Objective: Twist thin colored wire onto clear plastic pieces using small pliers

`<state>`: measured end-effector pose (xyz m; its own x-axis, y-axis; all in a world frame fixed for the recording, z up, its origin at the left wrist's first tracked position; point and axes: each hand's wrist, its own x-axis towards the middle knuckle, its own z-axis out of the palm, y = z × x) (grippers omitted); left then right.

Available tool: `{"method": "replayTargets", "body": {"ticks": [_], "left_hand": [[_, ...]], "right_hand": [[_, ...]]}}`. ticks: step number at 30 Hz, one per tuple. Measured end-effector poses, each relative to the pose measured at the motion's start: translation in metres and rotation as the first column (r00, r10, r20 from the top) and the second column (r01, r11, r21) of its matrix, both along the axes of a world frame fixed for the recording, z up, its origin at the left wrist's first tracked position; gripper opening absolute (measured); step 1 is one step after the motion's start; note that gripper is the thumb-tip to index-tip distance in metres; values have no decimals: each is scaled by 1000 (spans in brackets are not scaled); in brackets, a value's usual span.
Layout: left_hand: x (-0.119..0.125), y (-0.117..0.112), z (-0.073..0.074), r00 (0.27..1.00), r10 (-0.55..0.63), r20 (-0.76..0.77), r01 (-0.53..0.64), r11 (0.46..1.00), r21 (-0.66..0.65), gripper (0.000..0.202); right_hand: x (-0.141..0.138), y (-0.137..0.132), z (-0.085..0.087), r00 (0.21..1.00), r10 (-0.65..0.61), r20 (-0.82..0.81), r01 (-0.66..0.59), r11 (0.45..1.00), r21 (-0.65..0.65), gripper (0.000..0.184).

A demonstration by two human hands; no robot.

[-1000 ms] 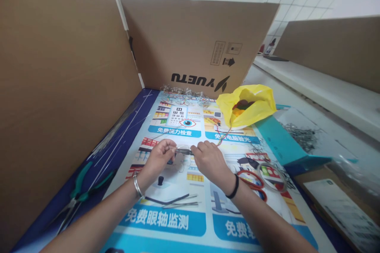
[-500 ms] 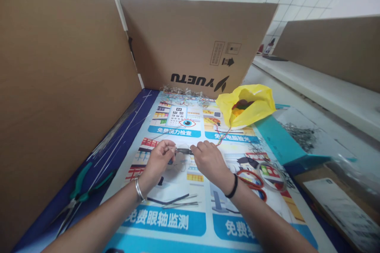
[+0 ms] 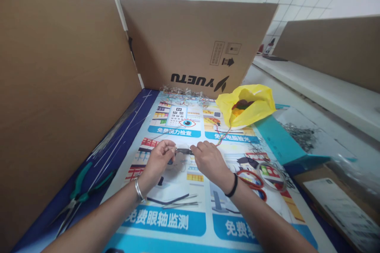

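My left hand and my right hand meet above a printed poster on the table. Both pinch a small dark piece with thin wire held between them; I cannot make out exactly what it is. The left wrist wears a silver bangle, the right a black band. A few thin wire pieces lie on the poster just under my forearms.
Cardboard walls stand at the left and back. Green-handled pliers lie at the left, red scissors and a tape roll at the right. A yellow bag and a heap of wire bits sit further right.
Almost nothing differs; both hands stay pinched on the small piece, with only slight finger shifts.
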<state>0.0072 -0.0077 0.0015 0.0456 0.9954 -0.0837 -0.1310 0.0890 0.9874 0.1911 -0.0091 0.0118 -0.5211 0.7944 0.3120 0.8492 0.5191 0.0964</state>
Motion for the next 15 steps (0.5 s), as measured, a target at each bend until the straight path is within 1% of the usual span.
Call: {"method": "replayTargets", "body": {"ticks": [4, 9, 15], "left_hand": [[0, 0, 0, 1000, 9, -6, -9, 1000, 6, 19], [-1, 0, -1, 1000, -8, -19, 9, 1000, 11, 18], [0, 0, 1, 1000, -1, -20, 1, 1000, -2, 19]], "right_hand": [[0, 0, 0, 1000, 4, -2, -4, 1000, -2, 21], [1, 0, 0, 1000, 4, -5, -4, 1000, -17, 20], [0, 0, 0, 1000, 2, -5, -3, 1000, -32, 20]]}}
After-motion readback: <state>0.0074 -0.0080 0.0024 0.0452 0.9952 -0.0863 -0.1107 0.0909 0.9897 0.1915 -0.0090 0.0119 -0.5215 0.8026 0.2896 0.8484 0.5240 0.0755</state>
